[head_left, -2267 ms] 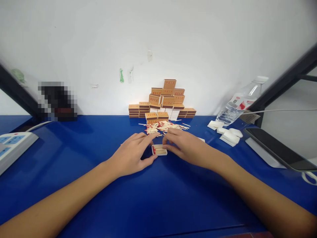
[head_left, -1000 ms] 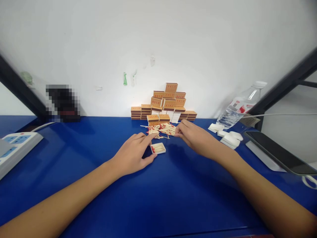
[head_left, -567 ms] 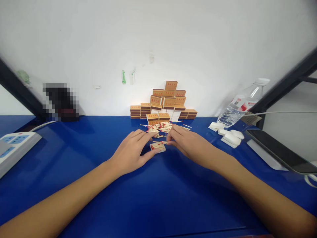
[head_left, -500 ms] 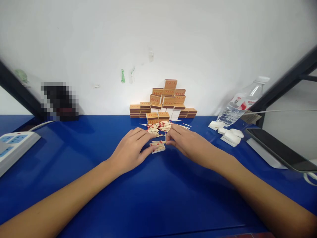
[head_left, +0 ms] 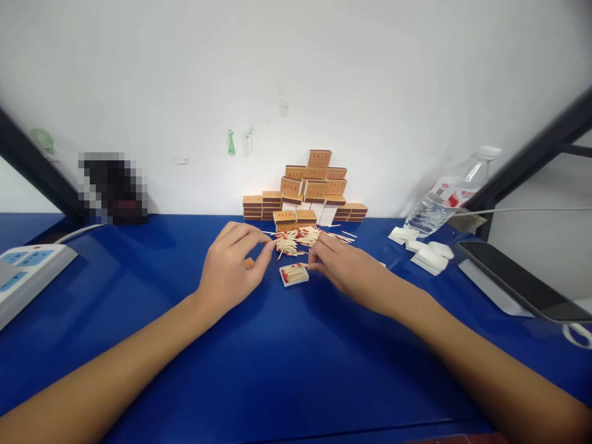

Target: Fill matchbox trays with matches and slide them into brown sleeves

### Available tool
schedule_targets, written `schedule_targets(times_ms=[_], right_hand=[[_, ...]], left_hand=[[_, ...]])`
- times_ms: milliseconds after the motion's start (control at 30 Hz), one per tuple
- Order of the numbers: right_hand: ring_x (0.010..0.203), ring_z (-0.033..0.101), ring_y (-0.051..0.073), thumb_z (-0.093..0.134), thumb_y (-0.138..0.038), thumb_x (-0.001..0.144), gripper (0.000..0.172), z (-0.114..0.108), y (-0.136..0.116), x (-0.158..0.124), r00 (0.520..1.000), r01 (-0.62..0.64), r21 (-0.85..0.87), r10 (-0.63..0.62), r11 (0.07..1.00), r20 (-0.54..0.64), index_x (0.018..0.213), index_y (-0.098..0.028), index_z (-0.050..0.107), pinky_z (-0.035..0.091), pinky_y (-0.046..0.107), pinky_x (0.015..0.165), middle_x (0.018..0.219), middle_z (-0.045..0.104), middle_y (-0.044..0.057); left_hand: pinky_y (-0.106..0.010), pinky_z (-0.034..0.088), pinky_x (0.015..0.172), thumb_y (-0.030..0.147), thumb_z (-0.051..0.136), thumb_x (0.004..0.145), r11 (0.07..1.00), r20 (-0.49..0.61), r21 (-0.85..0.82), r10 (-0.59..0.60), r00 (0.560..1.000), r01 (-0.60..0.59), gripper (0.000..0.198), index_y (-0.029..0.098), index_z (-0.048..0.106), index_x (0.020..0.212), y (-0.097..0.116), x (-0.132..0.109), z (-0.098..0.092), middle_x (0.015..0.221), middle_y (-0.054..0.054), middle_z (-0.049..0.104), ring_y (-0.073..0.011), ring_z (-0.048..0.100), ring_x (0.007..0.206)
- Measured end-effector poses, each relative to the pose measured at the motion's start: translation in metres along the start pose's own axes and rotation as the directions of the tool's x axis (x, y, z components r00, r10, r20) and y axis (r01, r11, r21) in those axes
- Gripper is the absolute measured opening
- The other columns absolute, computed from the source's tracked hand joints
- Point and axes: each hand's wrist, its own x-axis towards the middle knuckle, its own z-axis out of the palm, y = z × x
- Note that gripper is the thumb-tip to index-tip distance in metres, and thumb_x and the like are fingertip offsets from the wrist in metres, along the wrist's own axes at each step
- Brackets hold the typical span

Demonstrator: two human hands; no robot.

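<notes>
A small white match tray (head_left: 295, 275) holding red-tipped matches lies on the blue table (head_left: 296, 370) between my hands. My right hand (head_left: 345, 266) has its fingers pinched together at the tray's far right corner, on a few matches laid over the tray's edge. To the left of the tray, my left hand (head_left: 230, 266) is raised and curled. A small brown piece (head_left: 250, 263), seemingly a matchbox sleeve, sits against its palm. Its fingertips almost reach the loose pile of matches (head_left: 300, 237). Behind that pile, brown matchboxes (head_left: 314, 188) are stacked against the wall.
A white power strip (head_left: 28, 271) lies at the left edge. At the right stand a leaning water bottle (head_left: 444, 197), several empty white trays (head_left: 428, 254) and a dark phone (head_left: 522, 280) on a white stand. A blurred dark object (head_left: 113, 188) sits at the back left.
My right hand went to the loose pile and came back to the tray with matches. My left hand has let go of the tray, lifted and curled to the left.
</notes>
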Motion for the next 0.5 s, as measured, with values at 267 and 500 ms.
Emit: schedule_targets(times_ms=[267,500], right_hand=[[0.084,0.058,0.02,0.042,-0.011,0.107,0.02,0.012,-0.012,0.01,0.994,0.106,-0.14,-0.101,0.984,0.041,0.097,-0.017,0.058,0.045,0.032,0.07,0.1,0.061,0.01],[0.087,0.058,0.021,0.043,-0.011,0.106,0.018,0.016,-0.014,0.011,0.995,0.1,-0.104,-0.101,0.99,-0.007,0.099,-0.017,0.059,0.046,0.032,0.072,0.101,0.061,0.009]], left_hand=[[-0.038,0.055,0.086,0.021,0.064,0.099,0.999,0.002,-0.047,-0.003,1.0,0.003,0.009,0.02,0.071,0.094,0.007,-0.004,0.0,0.094,-0.005,0.074,-0.021,0.064,0.092],[-0.04,0.056,0.086,0.022,0.062,0.099,0.996,0.028,-0.086,0.012,1.0,-0.01,0.01,0.021,0.072,0.095,0.01,-0.004,0.0,0.095,-0.006,0.074,-0.0216,0.065,0.092]])
